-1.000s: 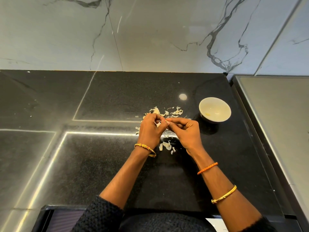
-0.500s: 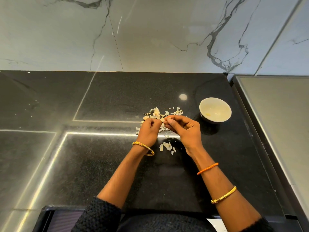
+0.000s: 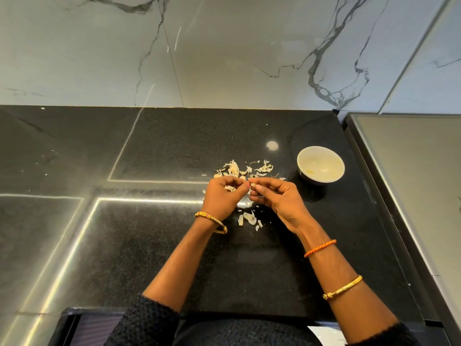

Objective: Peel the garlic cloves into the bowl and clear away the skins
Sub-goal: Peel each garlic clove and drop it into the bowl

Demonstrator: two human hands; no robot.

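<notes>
Black counter (image 3: 149,245); left hand (image 3: 222,196), right hand (image 3: 274,198) pinch mostly hidden clove (image 3: 252,187).

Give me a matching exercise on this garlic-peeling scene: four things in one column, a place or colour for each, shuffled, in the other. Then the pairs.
Things:
1. bowl
2. skins
3. orange band
4. counter

Descriptions:
A. black and glossy
B. on the right wrist
C. scattered just beyond the hands
D. white, to the right of the hands

Pairs: 1-D, 2-C, 3-B, 4-A
</notes>
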